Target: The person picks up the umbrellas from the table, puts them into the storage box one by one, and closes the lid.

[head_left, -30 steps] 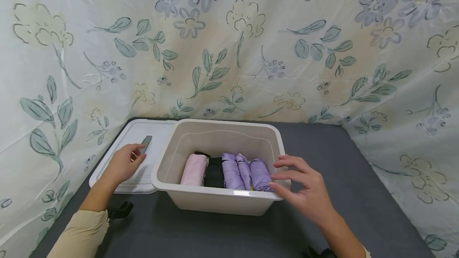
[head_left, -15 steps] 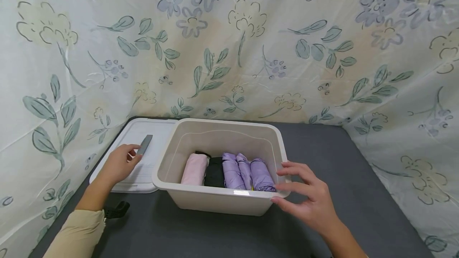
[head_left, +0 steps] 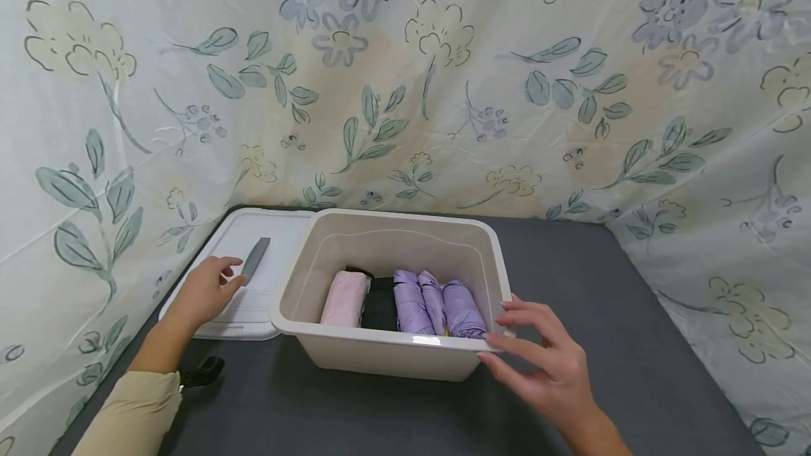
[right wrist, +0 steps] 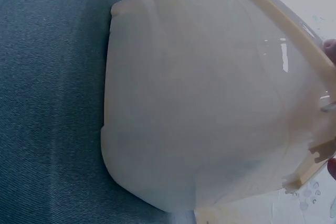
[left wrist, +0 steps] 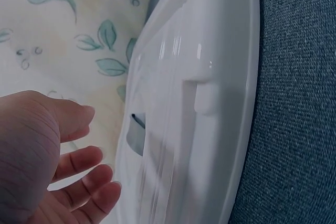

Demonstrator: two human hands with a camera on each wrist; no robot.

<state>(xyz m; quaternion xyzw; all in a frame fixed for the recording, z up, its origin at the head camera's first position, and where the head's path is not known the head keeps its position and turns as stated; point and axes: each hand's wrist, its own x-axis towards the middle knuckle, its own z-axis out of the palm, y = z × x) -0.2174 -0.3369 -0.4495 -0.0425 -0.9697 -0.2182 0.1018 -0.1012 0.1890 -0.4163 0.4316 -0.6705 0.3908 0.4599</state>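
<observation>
A beige plastic storage bin stands in the middle of the table. Inside lie a pink rolled bundle, a black one and several purple rolled bundles. My right hand is at the bin's front right corner, fingertips right at the rim, fingers fairly straight. Over the white lid to the left, my left hand hovers with loosely bent fingers and nothing between them. Close to its fingertips, a flat grey strip lies on the lid.
The dark grey table extends right of and in front of the bin. A floral curtain encloses the back and both sides. The lid's right part is hidden behind the bin.
My left hand has drawn slightly left, away from the grey strip. My right hand has shifted a little lower and to the right along the bin's corner. The bundles have stayed put.
</observation>
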